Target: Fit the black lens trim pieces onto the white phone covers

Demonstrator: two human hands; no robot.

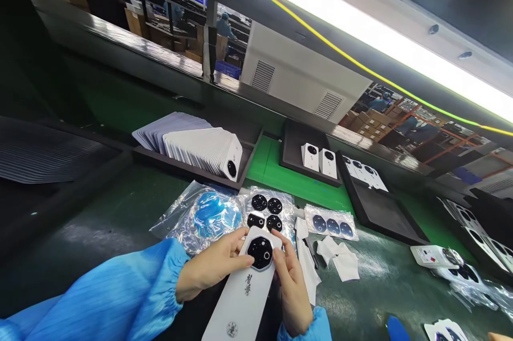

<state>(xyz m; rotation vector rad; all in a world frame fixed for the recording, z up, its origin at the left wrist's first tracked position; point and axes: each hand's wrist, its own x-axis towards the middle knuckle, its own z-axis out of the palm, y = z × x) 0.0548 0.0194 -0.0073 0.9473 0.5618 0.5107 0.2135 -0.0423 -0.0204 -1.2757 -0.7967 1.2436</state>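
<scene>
A white phone back cover point(239, 303) with dark lettering and a round emblem is held up, tilted, at the bottom middle. Near its upper end sits a black round camera lens plate point(259, 253). My left hand point(214, 262) grips the cover's left edge, its thumb at the plate's rim. On the opposite edge, my right hand point(292, 290) closes around the cover with bent fingers. Just beyond lies a clear bag with several black lens plates point(274, 205) on it. A plastic bag of blue film pieces point(216, 214) lies to its left.
Fanned white covers point(200, 146) fill a dark tray at the back. Other black trays point(387, 215) stand right, beside a lens-plate packet point(332, 223), white wipes point(345, 262) and a white bottle point(435, 256). Another person's fingers point(499, 336) show bottom right. A lamp point(360, 25) hangs overhead.
</scene>
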